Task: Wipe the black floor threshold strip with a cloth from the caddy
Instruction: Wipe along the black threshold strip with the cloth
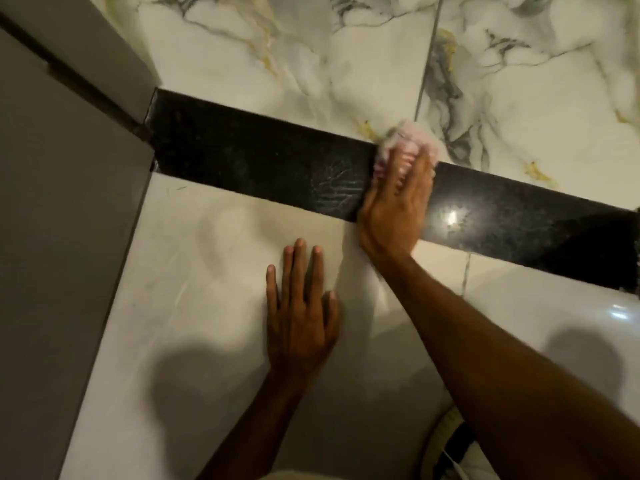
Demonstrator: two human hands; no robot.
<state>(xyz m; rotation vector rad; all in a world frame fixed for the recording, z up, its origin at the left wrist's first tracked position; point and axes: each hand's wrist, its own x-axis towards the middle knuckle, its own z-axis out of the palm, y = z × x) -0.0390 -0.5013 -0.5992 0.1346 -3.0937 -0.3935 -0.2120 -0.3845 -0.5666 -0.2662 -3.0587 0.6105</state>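
While my right hand [393,206] presses a pale cloth [408,140] onto the black strip [249,157], my left hand [299,317] lies flat on the floor tile [194,271].

Fingers of my right hand are spread over the cloth, which bunches out past my fingertips, blurred, at the strip's far edge against the marbled tile [277,60]. My left fingers are stretched out, slightly apart, holding nothing, just short of the strip's near edge.

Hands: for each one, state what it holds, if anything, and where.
The right hand presses a pink cloth under its fingers onto the black strip. The left hand holds nothing, flat on the tile.
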